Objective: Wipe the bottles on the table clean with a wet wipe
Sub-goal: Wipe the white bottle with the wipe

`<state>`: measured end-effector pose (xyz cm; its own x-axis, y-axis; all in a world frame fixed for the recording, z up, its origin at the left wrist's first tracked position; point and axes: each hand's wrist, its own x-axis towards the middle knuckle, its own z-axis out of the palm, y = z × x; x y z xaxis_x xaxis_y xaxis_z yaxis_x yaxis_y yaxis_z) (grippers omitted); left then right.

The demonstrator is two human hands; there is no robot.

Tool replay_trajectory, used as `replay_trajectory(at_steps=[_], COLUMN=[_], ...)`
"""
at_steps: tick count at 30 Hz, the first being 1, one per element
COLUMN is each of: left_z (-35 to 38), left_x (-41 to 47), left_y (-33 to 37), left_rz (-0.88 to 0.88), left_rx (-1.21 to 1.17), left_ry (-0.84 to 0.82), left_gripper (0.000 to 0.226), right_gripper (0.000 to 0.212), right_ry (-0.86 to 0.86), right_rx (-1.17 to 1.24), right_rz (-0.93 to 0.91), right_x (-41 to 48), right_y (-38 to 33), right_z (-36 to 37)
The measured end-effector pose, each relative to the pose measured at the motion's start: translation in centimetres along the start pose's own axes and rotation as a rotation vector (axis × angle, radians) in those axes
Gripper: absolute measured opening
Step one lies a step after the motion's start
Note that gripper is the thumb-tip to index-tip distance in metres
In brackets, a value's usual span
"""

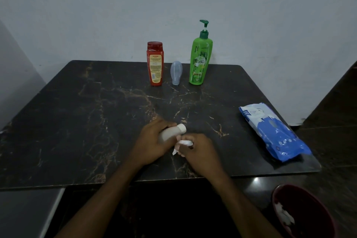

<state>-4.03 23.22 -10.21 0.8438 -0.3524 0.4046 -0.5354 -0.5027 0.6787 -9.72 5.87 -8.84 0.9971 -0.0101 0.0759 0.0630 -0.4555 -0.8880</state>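
Observation:
My left hand (pixel 152 139) grips a small white bottle (pixel 173 131) lying tilted just above the dark marble table (pixel 77 121), its cap end pointing right. My right hand (pixel 199 147) pinches a crumpled white wet wipe (pixel 183 144) against the bottle's lower side. At the table's far edge stand a red bottle (pixel 155 63), a small pale blue bottle (pixel 176 72) resting on its cap, and a tall green pump bottle (pixel 200 58).
A blue and white pack of wet wipes (pixel 270 131) lies at the table's right side. A dark red bin (pixel 301 212) with used white wipes sits on the floor at lower right. A plain wall stands behind the table.

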Motion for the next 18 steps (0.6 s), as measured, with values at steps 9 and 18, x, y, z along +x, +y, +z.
replay_trajectory(at_steps=[9,18], left_z=[0.2,0.7], left_x=[0.1,0.3], left_y=[-0.5,-0.7], left_rz=[0.019,0.005], left_rx=[0.150,0.244], left_ry=[-0.044,-0.138], left_gripper=[0.027,0.057], right_gripper=[0.014,0.024], right_ry=[0.059,0.189], right_rx=[0.008,-0.181], right_rz=[0.027,-0.088], right_x=[0.6,1.6], right_y=[1.5,2.7], right_z=[-2.2,-4.8])
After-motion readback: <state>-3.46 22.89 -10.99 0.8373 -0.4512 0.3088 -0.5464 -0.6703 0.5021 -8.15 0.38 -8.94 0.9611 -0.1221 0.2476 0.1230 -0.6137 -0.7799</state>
